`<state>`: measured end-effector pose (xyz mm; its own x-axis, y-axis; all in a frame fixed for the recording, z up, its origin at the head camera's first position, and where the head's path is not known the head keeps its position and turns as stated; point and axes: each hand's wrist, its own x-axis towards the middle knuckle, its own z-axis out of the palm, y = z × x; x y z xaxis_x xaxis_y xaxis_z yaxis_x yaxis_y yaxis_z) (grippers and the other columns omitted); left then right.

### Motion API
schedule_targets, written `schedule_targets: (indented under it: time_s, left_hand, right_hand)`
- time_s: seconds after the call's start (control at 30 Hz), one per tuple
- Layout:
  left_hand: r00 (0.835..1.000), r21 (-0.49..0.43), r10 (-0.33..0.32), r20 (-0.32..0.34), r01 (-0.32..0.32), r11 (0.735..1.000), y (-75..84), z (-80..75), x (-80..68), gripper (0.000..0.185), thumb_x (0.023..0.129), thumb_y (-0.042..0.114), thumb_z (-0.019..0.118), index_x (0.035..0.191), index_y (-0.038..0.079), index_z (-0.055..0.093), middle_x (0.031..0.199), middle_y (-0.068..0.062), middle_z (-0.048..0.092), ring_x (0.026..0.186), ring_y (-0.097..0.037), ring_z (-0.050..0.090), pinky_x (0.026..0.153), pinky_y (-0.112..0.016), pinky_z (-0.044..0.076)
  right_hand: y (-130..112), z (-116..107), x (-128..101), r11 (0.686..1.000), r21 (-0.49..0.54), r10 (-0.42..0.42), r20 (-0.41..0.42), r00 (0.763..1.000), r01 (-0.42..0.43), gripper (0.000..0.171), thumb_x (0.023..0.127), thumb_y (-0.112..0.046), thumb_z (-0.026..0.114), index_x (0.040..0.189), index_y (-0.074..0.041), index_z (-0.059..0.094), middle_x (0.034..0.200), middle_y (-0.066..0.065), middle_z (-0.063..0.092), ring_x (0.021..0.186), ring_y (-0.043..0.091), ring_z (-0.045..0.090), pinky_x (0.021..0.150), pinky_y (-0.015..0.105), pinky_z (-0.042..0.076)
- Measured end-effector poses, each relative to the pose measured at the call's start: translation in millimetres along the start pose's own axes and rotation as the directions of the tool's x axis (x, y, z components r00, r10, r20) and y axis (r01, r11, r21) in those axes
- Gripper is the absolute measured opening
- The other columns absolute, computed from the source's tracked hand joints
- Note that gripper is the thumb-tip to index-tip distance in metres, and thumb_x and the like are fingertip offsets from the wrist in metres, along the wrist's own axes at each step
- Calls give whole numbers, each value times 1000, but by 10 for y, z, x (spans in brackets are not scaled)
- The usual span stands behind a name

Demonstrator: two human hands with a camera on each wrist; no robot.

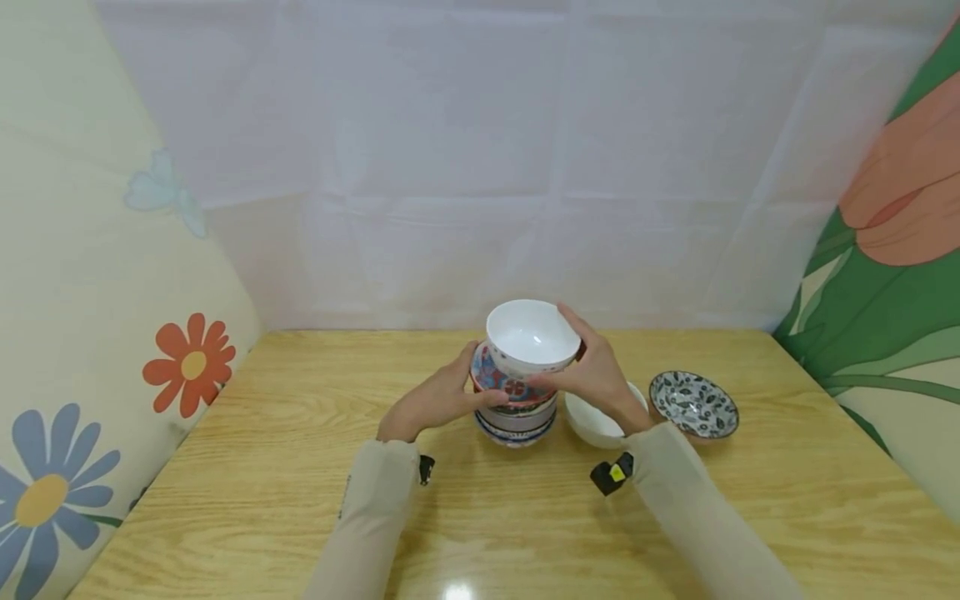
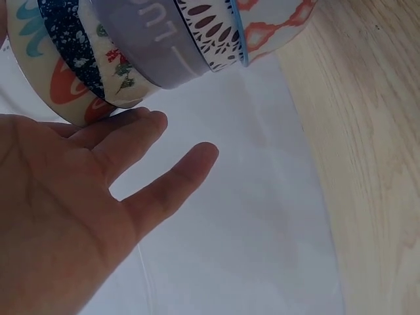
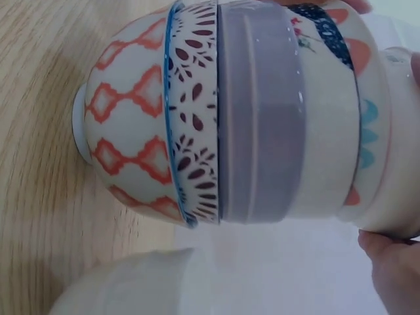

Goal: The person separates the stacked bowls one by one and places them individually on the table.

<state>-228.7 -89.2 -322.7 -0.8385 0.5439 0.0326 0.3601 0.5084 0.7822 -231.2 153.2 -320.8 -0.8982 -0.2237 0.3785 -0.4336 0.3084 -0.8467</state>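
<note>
Wooden table [image 1: 262,467]: stack of bowls [image 1: 516,421] at centre; 1 white bowl [image 1: 592,423] just beside it at 3 o'clock, 1 patterned bowl [image 1: 693,403] farther out.

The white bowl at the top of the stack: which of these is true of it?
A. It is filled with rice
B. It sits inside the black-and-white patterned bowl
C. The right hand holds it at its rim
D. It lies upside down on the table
C: the right hand grips the rim of the white bowl, tilted atop the stack of bowls, its inside bare.
</note>
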Motion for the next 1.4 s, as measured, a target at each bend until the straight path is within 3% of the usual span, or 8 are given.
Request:
schedule_targets:
  time_s: [0.33, 0.7, 1.03, 1.17, 1.4]
  left_hand:
    - [999, 55, -39, -1, 39, 998, 1, 25, 21, 105, 79, 45, 74, 153, 15, 6, 151, -8, 35, 136, -25, 38, 109, -48, 35]
    - [999, 64, -36, -12, 36, 997, 41, 23, 1, 98, 81, 42, 74, 151, 16, 12, 148, -8, 38, 135, -26, 40, 108, -49, 36]
    - [999, 71, -34, -16, 35, 997, 32, 27, 10, 98, 81, 41, 75, 152, 17, 12, 149, -9, 37, 137, -27, 38, 108, -50, 35]
    - [999, 76, -50, -16, 51, 996, 34, 18, 6, 101, 80, 44, 74, 153, 18, 9, 152, -11, 34, 138, -29, 35, 108, -51, 34]
    - [998, 90, -69, -2, 69, 994, 26, 19, 16, 105, 80, 47, 74, 154, 18, 4, 154, -12, 29, 140, -30, 33, 109, -52, 34]
  right_hand:
    - [-5, -158, -24, 1000, -26, 5, -54, 999, -7, 109, 63, -3, 87, 150, 1, 22, 145, 23, 40, 126, 35, 48, 103, 45, 42]
    - [-20, -374, -89, 996, -61, 53, -83, 995, -58, 106, 67, -4, 85, 151, -1, 20, 150, 21, 34, 130, 36, 43, 106, 47, 39]
    - [30, -572, -195, 987, -4, 160, -116, 980, -162, 107, 72, -8, 83, 153, -9, 13, 154, 16, 28, 135, 33, 38, 112, 46, 32]
    - [75, -653, -220, 987, -68, 137, -135, 981, -147, 106, 73, -7, 82, 153, -4, 13, 152, 21, 31, 133, 36, 40, 109, 46, 35]
    - [170, -812, -323, 984, -83, 143, -176, 974, -159, 104, 73, -8, 82, 153, -5, 15, 151, 21, 31, 131, 34, 41, 93, 7, 39]
